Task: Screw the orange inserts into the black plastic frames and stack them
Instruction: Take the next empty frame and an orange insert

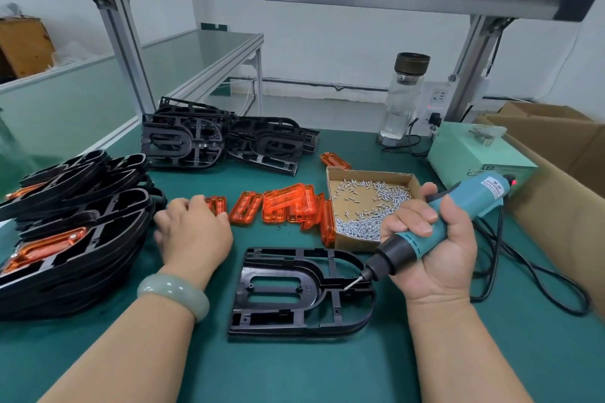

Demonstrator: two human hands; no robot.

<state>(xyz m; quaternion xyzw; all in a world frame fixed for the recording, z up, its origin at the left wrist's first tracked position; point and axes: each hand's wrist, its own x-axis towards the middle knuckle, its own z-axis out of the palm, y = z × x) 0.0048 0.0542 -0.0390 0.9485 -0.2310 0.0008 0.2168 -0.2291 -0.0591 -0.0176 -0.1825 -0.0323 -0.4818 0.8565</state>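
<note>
Because the frame point(304, 267) is empty, the left hand point(193, 232) bends its fingers onto an orange piece point(220, 204), grip unclear; the right hand point(442, 258) wraps its fingers round the screwdriver point(471, 203), held ready.

Probably a factory assembly station: a green-matted counter point(294, 370) under an aluminium rack point(127, 52), a box of screws point(355, 243), stacked black frames point(82, 271), an electric screwdriver point(481, 193).

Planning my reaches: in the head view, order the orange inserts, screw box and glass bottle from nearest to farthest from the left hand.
1. Orange inserts, at the fingertips of the left hand.
2. Screw box, farther right.
3. Glass bottle, back right.
</note>
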